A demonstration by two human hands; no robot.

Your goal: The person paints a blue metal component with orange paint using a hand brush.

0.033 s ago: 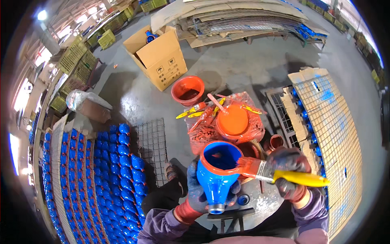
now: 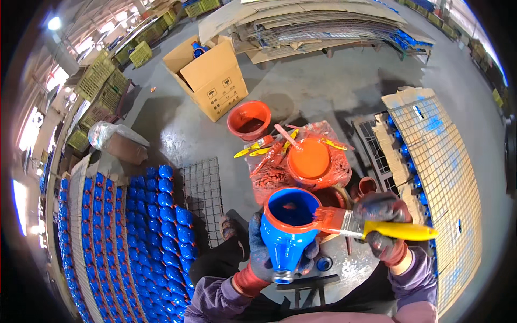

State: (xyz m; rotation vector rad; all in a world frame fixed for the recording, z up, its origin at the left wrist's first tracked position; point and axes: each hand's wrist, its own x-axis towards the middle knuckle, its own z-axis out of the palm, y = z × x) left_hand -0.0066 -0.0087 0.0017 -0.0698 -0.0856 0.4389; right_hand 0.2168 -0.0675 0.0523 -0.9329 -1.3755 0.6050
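Observation:
My left hand [image 2: 259,255], in a dark stained glove, is closed around a blue bottle-shaped vessel [image 2: 285,245]. Its wide open mouth, edged in orange-red, tilts up and away from me, while the narrow threaded neck points down toward my lap. In my right hand [image 2: 383,212], also gloved, is a paintbrush [image 2: 401,230] with a yellow handle, gripped near its metal band. Its red-coated bristles touch the right side of the vessel's rim. Just beyond, a tub of orange paint [image 2: 308,159] rests on a red-smeared stand [image 2: 266,185].
Rows of blue vessels [image 2: 167,229] fill the left side. Several yellow-handled brushes [image 2: 261,151] lie by the tub, near a red bowl [image 2: 249,119]. A cardboard box [image 2: 215,78] stands farther off. At right leans a wire mesh panel [image 2: 439,156]. A dark round cap [image 2: 324,264] sits below the vessel.

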